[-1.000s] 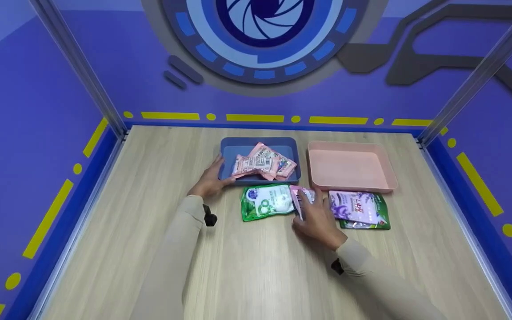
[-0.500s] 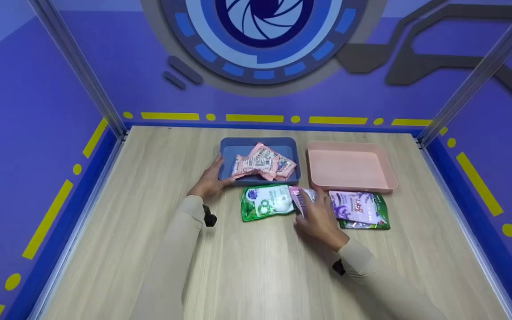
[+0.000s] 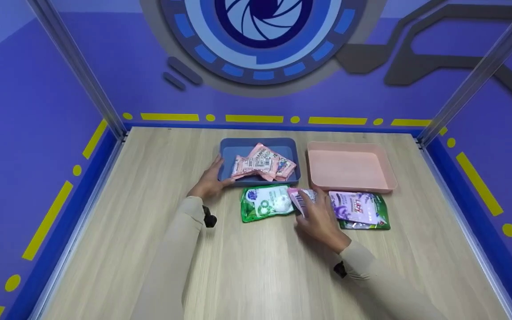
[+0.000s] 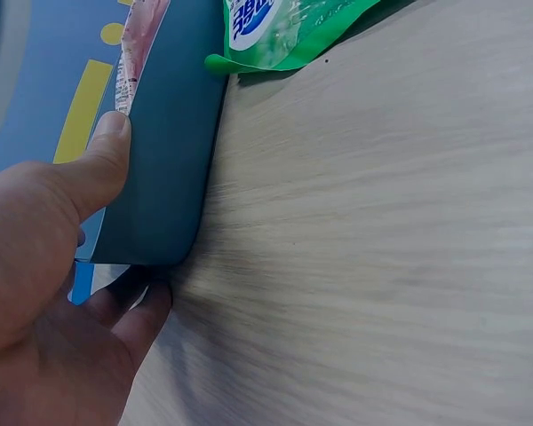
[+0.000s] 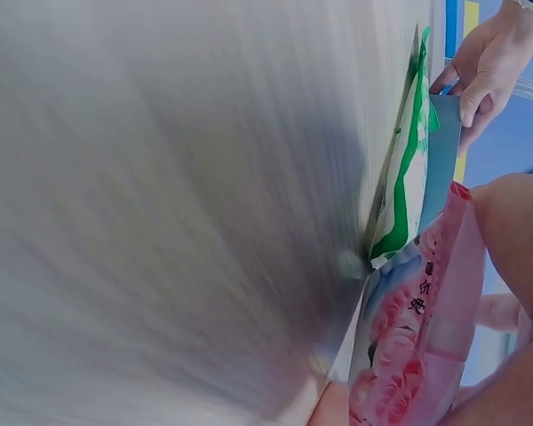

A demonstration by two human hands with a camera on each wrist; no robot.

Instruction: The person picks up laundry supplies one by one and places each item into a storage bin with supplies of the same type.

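- Grip of R hand (image 3: 321,222) pinches pink pouch (image 5: 407,346), tilted btwn green pouch (image 3: 267,203) & purple pouch (image 3: 359,208).
- L hand (image 3: 208,181) holds corner of blue tray (image 3: 238,150).
- Vs 1 sec ago, pink pouch shifts slightly to L; blue tray stays in place.
- So, I judge, small progress only: pouch is outside blue tray.

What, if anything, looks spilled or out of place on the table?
Nothing looks spilled. The pink packets lie askew, overlapping in the blue tray, and the purple pouch partly covers the green pouch beneath it, so both look untidy.
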